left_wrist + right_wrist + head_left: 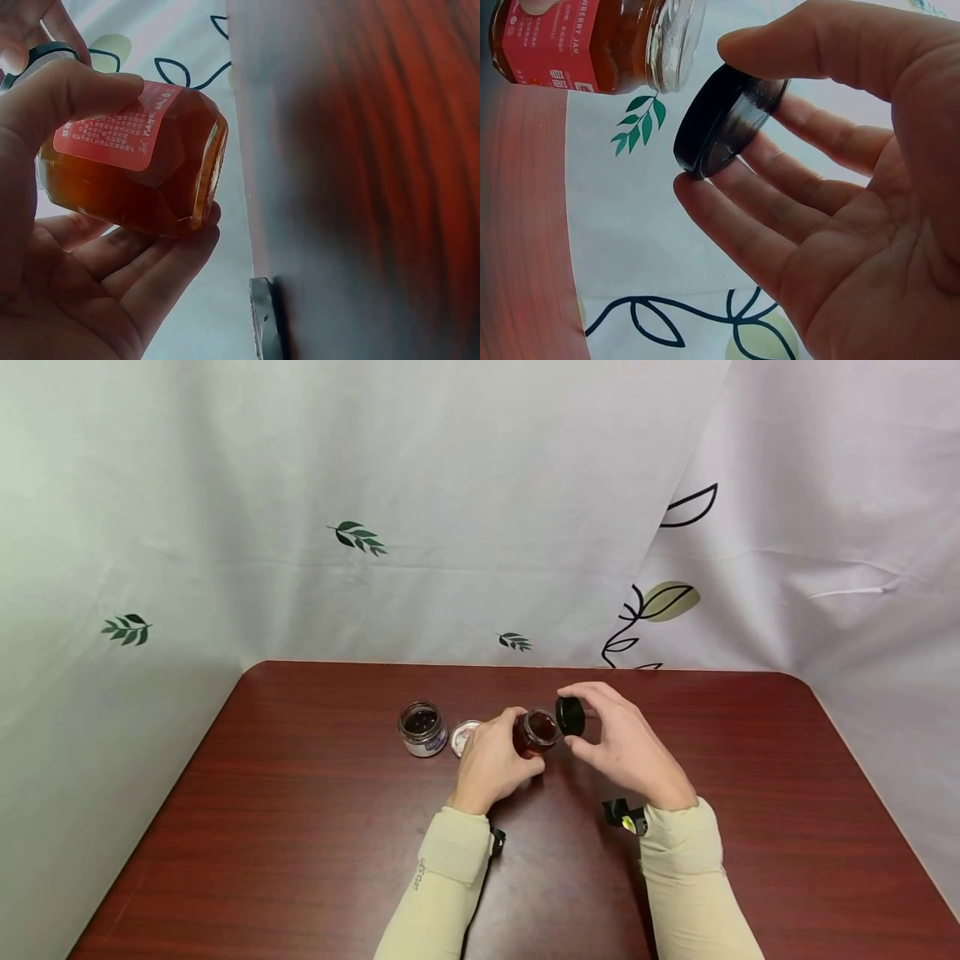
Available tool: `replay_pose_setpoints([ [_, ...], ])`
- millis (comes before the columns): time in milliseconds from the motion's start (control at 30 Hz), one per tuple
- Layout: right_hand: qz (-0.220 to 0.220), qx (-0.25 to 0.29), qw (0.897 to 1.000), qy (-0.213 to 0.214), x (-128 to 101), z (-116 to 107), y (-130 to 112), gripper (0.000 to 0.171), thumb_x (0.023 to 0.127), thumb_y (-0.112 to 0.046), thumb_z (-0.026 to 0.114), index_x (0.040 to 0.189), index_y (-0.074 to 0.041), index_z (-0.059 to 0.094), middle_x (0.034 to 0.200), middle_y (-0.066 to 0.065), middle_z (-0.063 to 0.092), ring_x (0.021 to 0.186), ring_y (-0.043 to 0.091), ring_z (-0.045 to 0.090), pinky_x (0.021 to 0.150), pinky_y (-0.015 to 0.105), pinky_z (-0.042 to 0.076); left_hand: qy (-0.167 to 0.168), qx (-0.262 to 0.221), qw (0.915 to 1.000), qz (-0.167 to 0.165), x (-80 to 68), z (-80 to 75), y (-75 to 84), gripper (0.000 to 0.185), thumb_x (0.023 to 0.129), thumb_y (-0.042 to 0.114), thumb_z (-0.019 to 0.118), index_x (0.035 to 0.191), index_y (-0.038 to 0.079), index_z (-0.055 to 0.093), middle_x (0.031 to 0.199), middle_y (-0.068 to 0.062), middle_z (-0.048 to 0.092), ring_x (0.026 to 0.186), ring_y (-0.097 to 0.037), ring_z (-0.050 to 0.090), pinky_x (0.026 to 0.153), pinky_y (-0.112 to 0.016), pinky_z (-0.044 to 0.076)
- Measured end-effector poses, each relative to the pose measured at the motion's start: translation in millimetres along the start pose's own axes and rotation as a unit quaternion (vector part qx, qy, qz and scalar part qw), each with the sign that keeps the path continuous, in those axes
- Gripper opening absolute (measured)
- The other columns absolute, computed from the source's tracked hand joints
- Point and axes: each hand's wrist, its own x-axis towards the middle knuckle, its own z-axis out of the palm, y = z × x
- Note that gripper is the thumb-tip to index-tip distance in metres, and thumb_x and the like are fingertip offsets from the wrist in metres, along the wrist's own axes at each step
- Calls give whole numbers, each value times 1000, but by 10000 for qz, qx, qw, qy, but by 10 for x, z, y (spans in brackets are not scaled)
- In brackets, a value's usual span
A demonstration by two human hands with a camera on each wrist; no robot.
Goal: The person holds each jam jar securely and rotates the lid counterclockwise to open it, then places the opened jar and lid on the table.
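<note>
My left hand (491, 764) grips an uncapped glass jam jar (534, 735), its thumb lying across the red label (120, 131). Reddish-amber jam fills the faceted glass, and "BERRY JAM" is legible on the label in the right wrist view. The jar's mouth leans toward the right. Close beside that mouth, my right hand (630, 747) holds a black lid (705, 124) on edge between thumb and fingers, a small gap away from the glass rim. In the left wrist view the jar's base is raised off the tabletop.
Left of the hands stands a second open glass jar (423, 731) with dark contents and a pale label. A lid (462, 737) lies between it and my left hand, partly covered. Behind the reddish wooden table (315, 827) hangs a white leaf-print curtain (450, 485).
</note>
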Motion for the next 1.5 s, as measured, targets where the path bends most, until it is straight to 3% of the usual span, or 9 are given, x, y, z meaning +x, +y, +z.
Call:
replay_pose_setpoints([
  [233,113,-274,9996,16,-14,-18,26,54,80,-4,78,131,-6,60,125,5,61,111,23,60,95,45,48,-27,2,10000,26,-5,8,-4,61,67,26,83,122,11,63,98,-1,72,84,-20,68,75,-34,54],
  [767,399,-258,9989,7,-27,-22,80,55,79,-5,78,130,-6,59,128,10,59,118,29,59,97,47,46,-263,-109,9994,-175,-22,9,4,64,69,26,85,125,7,62,103,-5,73,89,-22,69,79,-36,55],
  [1000,706,72,9972,-238,-6,-8,116,53,81,0,76,130,-2,57,125,14,59,110,31,66,93,49,52,-273,-207,9989,-319,-22,13,6,64,69,25,85,125,7,62,103,-5,73,90,-22,68,79,-36,55],
  [1300,1012,324,9938,-338,-8,6,182,52,81,0,75,129,-1,56,123,14,59,111,33,66,94,47,53,-278,-278,9984,-397,-10,24,0,60,68,24,85,120,6,63,103,-6,72,91,-23,69,79,-37,55],
  [1500,1168,451,9913,-416,-12,30,223,52,81,0,75,129,0,54,124,17,61,111,34,66,94,48,53,-453,-335,9969,-554,25,15,14,60,68,23,85,120,6,62,102,-6,72,91,-23,68,79,-37,54],
])
